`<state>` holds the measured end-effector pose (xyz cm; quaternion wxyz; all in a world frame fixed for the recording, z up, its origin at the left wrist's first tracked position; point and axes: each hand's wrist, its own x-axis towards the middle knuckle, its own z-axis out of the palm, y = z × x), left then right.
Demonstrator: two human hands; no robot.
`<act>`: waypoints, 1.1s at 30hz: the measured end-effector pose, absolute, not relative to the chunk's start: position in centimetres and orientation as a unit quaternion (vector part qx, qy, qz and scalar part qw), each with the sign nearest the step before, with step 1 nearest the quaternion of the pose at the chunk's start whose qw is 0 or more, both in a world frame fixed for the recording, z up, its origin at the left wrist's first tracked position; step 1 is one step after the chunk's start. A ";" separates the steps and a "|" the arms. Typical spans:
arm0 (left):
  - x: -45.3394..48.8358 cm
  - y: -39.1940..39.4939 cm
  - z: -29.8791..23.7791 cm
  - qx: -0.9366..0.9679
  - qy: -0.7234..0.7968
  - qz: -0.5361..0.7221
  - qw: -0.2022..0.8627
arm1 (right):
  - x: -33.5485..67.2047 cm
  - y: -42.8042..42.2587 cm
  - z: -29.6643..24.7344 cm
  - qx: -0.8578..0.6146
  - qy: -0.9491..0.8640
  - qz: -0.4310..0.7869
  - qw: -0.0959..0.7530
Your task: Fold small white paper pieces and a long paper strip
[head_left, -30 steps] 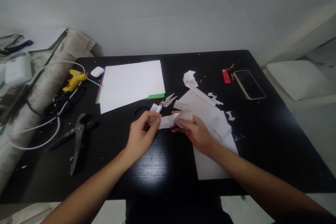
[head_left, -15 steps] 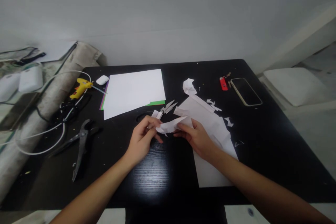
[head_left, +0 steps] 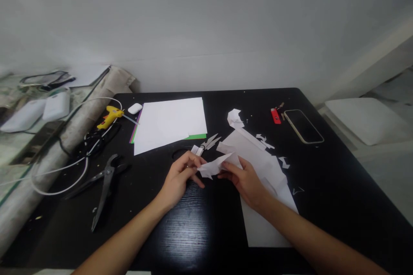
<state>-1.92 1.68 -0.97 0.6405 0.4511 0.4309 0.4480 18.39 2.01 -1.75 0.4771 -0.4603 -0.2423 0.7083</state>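
A small folded piece of white paper (head_left: 217,165) is held between my two hands above the black table. My left hand (head_left: 180,176) pinches its left end between thumb and fingers. At its right end, the thumb of my right hand (head_left: 245,180) presses on top with fingers underneath. Just beyond lie scissors (head_left: 209,142), blades pointing right, their handles partly covered by a small white paper piece (head_left: 197,150). Under my right hand and forearm are white paper sheets (head_left: 263,223), partly hidden. A crumpled paper piece (head_left: 235,118) rests at their far end.
A stack of white and coloured sheets (head_left: 171,120) lies at the back left. Left of it are a yellow glue gun (head_left: 110,117), a white case (head_left: 134,108) and pliers (head_left: 108,176). Paper scraps (head_left: 284,162), a red lighter (head_left: 275,116) and a phone (head_left: 303,126) lie on the right.
The camera view has tilted up slightly, so everything sits lower in the picture. Both hands keep hold of the folded paper, which has turned a little.
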 end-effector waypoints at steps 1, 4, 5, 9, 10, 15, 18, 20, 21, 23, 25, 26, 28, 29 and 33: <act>-1.8 1.7 -0.8 0.461 0.434 0.445 0.634 | 18.4 2.0 -1.8 -0.464 -0.245 0.704 0.479; -1.7 1.5 -0.6 0.494 0.433 0.438 0.613 | 18.4 2.0 -1.7 -0.471 -0.251 0.701 0.474; -1.7 1.4 -0.7 0.507 0.430 0.435 0.607 | 18.4 2.0 -1.7 -0.472 -0.253 0.700 0.472; -1.9 1.1 -0.8 0.592 0.415 0.408 0.557 | 18.4 1.9 -1.8 -0.480 -0.261 0.695 0.467; -2.0 1.1 -0.8 0.618 0.410 0.401 0.538 | 18.5 1.9 -1.9 -0.483 -0.267 0.694 0.464; -2.3 1.1 -0.5 0.699 0.397 0.377 0.460 | 18.5 1.8 -2.1 -0.490 -0.283 0.682 0.464; -2.4 1.2 -0.4 0.706 0.416 0.373 0.434 | 18.6 1.9 -2.1 -0.494 -0.277 0.674 0.474; -2.6 1.4 -0.4 0.700 0.426 0.370 0.437 | 18.7 2.1 -2.1 -0.498 -0.273 0.668 0.481; -2.7 1.4 -0.4 0.696 0.430 0.366 0.444 | 18.7 2.1 -2.2 -0.500 -0.271 0.665 0.484; -2.9 1.5 -0.5 0.688 0.434 0.357 0.460 | 18.8 2.2 -2.3 -0.502 -0.267 0.660 0.490; -3.1 1.6 -0.6 0.680 0.435 0.350 0.476 | 18.9 2.3 -2.4 -0.501 -0.268 0.658 0.494; -3.1 1.6 -0.6 0.676 0.433 0.350 0.482 | 19.0 2.3 -2.4 -0.502 -0.271 0.656 0.494; -3.1 1.6 -0.6 0.671 0.433 0.351 0.490 | 19.0 2.2 -2.5 -0.507 -0.287 0.647 0.492; -3.0 1.6 -0.6 0.667 0.440 0.352 0.488 | 19.0 2.2 -2.4 -0.511 -0.299 0.641 0.489; -2.3 1.2 -1.0 0.657 0.495 0.350 0.449 | 19.0 2.0 -2.0 -0.529 -0.342 0.622 0.465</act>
